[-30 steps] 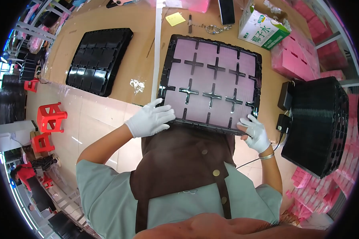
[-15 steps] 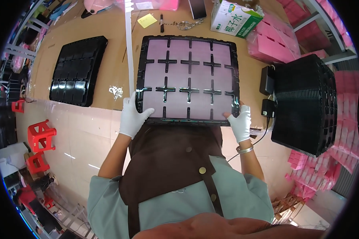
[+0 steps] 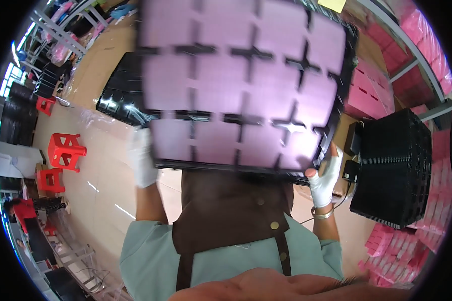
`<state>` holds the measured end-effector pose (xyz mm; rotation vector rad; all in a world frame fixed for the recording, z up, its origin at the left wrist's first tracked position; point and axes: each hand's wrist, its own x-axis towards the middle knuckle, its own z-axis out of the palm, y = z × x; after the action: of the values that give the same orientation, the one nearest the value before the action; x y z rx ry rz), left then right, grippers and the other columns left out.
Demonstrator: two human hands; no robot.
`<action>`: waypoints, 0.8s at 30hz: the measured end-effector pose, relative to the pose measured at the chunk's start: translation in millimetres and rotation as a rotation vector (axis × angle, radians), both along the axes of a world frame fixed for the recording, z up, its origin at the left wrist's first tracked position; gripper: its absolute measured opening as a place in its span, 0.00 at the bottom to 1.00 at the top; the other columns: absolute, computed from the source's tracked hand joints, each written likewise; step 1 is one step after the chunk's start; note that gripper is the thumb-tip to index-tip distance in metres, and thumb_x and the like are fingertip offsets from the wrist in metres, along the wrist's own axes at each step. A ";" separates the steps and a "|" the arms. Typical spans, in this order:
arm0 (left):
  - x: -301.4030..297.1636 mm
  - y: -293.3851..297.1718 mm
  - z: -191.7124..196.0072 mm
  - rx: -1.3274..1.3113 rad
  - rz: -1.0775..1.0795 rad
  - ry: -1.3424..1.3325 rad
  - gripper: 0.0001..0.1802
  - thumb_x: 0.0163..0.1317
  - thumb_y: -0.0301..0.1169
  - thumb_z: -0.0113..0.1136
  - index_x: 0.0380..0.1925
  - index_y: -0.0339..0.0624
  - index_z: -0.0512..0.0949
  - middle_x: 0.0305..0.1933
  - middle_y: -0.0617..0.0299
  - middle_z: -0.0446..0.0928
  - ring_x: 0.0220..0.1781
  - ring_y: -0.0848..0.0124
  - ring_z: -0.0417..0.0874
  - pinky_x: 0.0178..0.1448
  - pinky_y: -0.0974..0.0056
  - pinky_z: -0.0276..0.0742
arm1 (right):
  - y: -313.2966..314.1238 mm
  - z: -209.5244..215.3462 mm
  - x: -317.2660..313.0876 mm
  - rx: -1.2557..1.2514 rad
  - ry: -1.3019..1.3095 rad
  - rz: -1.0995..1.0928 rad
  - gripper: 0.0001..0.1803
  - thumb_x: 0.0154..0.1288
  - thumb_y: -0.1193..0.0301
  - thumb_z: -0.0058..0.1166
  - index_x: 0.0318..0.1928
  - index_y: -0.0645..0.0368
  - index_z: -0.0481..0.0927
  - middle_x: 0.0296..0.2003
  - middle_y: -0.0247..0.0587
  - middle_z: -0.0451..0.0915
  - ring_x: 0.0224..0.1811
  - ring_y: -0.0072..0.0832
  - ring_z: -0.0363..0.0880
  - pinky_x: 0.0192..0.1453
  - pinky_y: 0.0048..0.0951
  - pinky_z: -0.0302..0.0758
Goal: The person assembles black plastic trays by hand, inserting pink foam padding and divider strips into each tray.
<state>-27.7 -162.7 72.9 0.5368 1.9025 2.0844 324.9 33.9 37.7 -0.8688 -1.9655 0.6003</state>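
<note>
A black plastic tray (image 3: 343,83) is lifted up in front of me, tilted and slightly blurred by motion. Its compartments hold flat pale-pink pieces (image 3: 218,78), split up by black cross-shaped ribs. With a white fingerless glove on, my left hand (image 3: 143,158) is closed on the tray's lower left edge, its fingers partly hidden. My right hand (image 3: 326,178), gloved the same way, grips the lower right corner, with the thumb on the near side. Behind the raised tray, a second black tray (image 3: 116,93) lies on the cardboard-covered table (image 3: 93,62), partly covered from view.
To the right stands a tall stack of black trays (image 3: 394,168), beside a black power adapter (image 3: 351,170) with a cable. Pink wrapped blocks (image 3: 369,93) sit at the back right. A yellow note (image 3: 332,4) shows past the tray. Red stools (image 3: 65,150) stand on the floor at left.
Both hands have raised the filled tray off the table towards me, tilting it, so it looks larger and hides much of the tabletop. My view has also shifted.
</note>
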 end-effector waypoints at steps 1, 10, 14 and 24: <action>-1.1 -12.8 32.7 0.192 0.152 0.085 0.16 0.66 0.35 0.57 0.51 0.41 0.75 0.40 0.66 0.75 0.40 0.77 0.74 0.45 0.70 0.71 | 6.2 15.6 -19.0 -0.086 0.025 0.111 0.43 0.55 0.51 0.66 0.62 0.67 0.64 0.51 0.44 0.68 0.47 0.32 0.70 0.54 0.32 0.69; -60.6 -62.0 68.0 -0.159 0.708 0.930 0.14 0.60 0.24 0.64 0.46 0.32 0.77 0.36 0.64 0.75 0.39 0.73 0.73 0.49 0.68 0.72 | 94.9 -54.4 -221.4 -0.593 0.098 0.382 0.25 0.62 0.71 0.59 0.58 0.65 0.71 0.50 0.48 0.79 0.44 0.26 0.81 0.50 0.25 0.75; -112.0 -9.0 16.5 -0.754 0.492 1.540 0.17 0.57 0.27 0.61 0.48 0.54 0.79 0.27 0.65 0.73 0.23 0.67 0.75 0.24 0.63 0.71 | 97.2 -84.8 -264.1 -0.592 0.167 0.504 0.18 0.63 0.72 0.57 0.52 0.67 0.75 0.39 0.42 0.83 0.42 0.26 0.81 0.49 0.24 0.75; -164.1 24.4 -125.6 -1.232 0.054 1.267 0.17 0.59 0.29 0.51 0.50 0.48 0.72 0.34 0.61 0.72 0.29 0.63 0.81 0.25 0.60 0.78 | 109.5 -0.2 -250.6 -0.269 -0.080 0.559 0.12 0.62 0.73 0.57 0.45 0.63 0.80 0.35 0.42 0.82 0.39 0.27 0.82 0.45 0.27 0.77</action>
<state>-191.8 -138.2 -52.8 1.5443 3.1815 0.0106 74.2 143.4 37.4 -0.4920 -2.2438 1.1875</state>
